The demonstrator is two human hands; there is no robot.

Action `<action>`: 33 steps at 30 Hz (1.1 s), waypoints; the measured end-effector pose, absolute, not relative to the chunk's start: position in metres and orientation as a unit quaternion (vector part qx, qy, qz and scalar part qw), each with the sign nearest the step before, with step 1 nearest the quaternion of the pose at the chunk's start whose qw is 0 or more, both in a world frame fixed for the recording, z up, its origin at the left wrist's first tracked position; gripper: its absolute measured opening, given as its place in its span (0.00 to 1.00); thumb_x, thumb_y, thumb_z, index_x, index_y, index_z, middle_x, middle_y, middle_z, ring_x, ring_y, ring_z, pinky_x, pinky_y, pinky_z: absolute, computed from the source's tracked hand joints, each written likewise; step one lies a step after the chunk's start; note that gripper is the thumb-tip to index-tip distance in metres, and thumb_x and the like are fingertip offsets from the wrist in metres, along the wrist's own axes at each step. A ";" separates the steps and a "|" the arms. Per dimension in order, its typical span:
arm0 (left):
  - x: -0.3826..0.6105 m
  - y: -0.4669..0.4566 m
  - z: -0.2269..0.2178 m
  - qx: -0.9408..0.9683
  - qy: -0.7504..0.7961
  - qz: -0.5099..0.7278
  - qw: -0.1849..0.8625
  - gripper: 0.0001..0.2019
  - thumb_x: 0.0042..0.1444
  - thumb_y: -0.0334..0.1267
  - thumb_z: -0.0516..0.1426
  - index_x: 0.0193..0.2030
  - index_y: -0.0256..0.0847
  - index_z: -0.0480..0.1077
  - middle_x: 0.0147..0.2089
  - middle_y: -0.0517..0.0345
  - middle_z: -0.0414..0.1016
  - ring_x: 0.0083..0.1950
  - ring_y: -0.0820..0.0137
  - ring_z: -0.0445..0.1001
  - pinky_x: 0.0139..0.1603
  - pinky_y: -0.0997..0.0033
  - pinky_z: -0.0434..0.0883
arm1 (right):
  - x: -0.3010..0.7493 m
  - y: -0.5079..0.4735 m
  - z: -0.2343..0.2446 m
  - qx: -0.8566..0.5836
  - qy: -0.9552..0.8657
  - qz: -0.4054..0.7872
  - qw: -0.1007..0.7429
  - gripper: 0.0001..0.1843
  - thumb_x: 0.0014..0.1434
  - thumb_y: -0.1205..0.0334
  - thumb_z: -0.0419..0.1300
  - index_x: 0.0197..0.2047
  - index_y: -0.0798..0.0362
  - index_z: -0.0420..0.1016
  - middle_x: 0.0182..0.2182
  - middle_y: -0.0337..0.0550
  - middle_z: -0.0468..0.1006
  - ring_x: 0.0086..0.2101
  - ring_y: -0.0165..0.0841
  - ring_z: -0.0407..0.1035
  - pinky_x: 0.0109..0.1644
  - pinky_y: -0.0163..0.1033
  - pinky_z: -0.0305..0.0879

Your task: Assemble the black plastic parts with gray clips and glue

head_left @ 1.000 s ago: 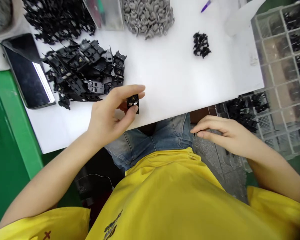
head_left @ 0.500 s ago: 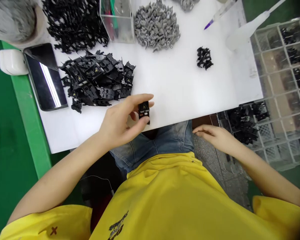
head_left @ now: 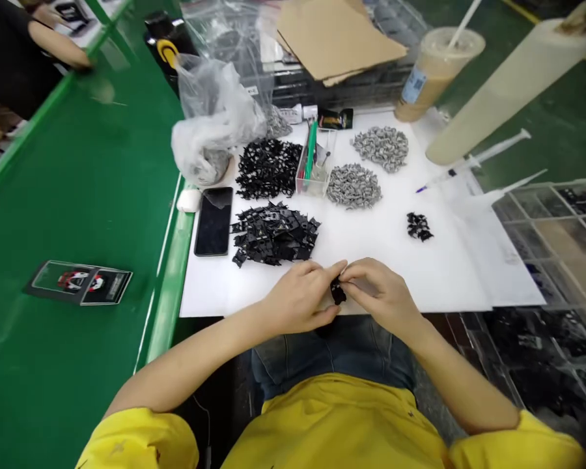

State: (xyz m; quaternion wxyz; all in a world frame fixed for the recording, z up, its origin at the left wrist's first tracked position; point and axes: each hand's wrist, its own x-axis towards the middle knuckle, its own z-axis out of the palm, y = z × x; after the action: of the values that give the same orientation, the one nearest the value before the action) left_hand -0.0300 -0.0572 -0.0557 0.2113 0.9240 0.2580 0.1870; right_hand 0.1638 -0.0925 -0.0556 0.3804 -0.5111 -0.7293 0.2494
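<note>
My left hand grips a small black plastic part between thumb and fingers at the front edge of the white work surface. Against the upper end of that part, my right hand is closed in a pinch; whatever is between its fingertips is too small to make out. Just beyond my left hand lies a heap of flat black plastic parts. Farther back are a pile of smaller black pieces and two piles of grey metal pieces. A little cluster of black parts lies to the right.
A phone and a white earbud case border the left side. Behind stand a clear box with tools, plastic bags and a drink cup. A syringe and compartment trays are at right.
My right hand has come up from beside my lap to meet my left hand at the black part. The view has tilted up, showing more of the table's back.
</note>
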 end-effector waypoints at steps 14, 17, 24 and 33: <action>-0.030 -0.065 -0.059 0.911 0.329 0.188 0.160 0.29 0.57 0.50 0.53 0.61 0.36 0.56 0.50 0.43 0.70 0.47 0.57 0.72 0.46 0.56 0.72 | 0.155 -0.087 -0.061 -0.504 -0.800 0.155 0.285 0.08 0.61 0.65 0.53 0.34 0.50 0.73 0.35 0.42 0.78 0.37 0.35 0.71 0.41 0.43 0.68; -0.030 -0.066 -0.059 0.906 0.327 0.217 0.157 0.28 0.55 0.49 0.53 0.59 0.36 0.57 0.50 0.42 0.69 0.46 0.57 0.72 0.45 0.56 0.72 | 0.156 -0.088 -0.061 -0.507 -0.794 0.162 0.295 0.06 0.61 0.65 0.54 0.36 0.50 0.72 0.35 0.42 0.78 0.37 0.35 0.71 0.41 0.43 0.67; -0.041 -0.062 -0.051 0.820 0.383 0.320 0.279 0.10 0.46 0.27 0.45 0.35 0.41 0.59 0.29 0.58 0.66 0.28 0.69 0.66 0.30 0.68 0.67 | 0.156 -0.093 -0.060 -0.497 -0.800 0.145 0.304 0.06 0.62 0.62 0.55 0.40 0.49 0.73 0.33 0.41 0.75 0.36 0.33 0.70 0.40 0.39 0.67; -0.043 -0.061 -0.045 0.790 0.358 0.351 0.352 0.08 0.47 0.27 0.44 0.32 0.42 0.58 0.24 0.63 0.65 0.23 0.74 0.61 0.25 0.73 0.62 | 0.130 -0.093 -0.055 -0.465 -0.856 0.034 0.222 0.10 0.62 0.61 0.54 0.33 0.55 0.73 0.28 0.45 0.70 0.30 0.35 0.65 0.33 0.40 0.64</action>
State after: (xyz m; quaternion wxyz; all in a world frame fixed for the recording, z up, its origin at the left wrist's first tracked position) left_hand -0.0425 -0.0608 -0.0451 0.3523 0.7904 0.3577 0.3509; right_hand 0.1296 -0.0935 -0.0552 0.2225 -0.4654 -0.8560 0.0339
